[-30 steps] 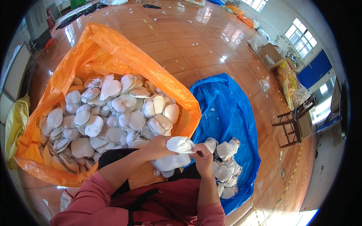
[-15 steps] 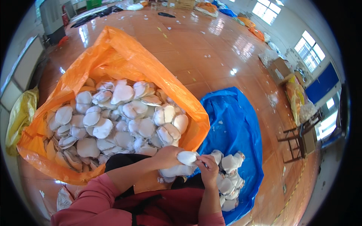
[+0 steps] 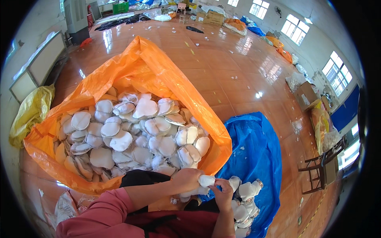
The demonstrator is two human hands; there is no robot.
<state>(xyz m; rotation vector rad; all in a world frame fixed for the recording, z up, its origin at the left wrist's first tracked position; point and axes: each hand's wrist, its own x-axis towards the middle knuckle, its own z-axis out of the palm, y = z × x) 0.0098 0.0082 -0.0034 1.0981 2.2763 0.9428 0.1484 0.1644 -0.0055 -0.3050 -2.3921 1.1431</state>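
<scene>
My left hand (image 3: 185, 179) and my right hand (image 3: 223, 194) meet over my lap, both gripping one white foam pad (image 3: 206, 181) that is folded between them. A second white pad lies under my left hand. Just beyond, a big orange plastic bag (image 3: 158, 75) stands wide open, heaped with several white cup-shaped pads (image 3: 135, 131). To my right a blue plastic bag (image 3: 258, 150) holds a smaller pile of rolled white pads (image 3: 246, 194), close beside my right hand.
A yellow bag (image 3: 31, 113) lies at the left by a white board. A wooden chair (image 3: 323, 168), cardboard boxes (image 3: 306, 95) and more bags line the right wall. The shiny brown floor (image 3: 222, 59) stretches ahead, dotted with white scraps.
The pad was flat and open between my hands a second ago; now it is squeezed into a small folded bundle. My view has tilted up slightly.
</scene>
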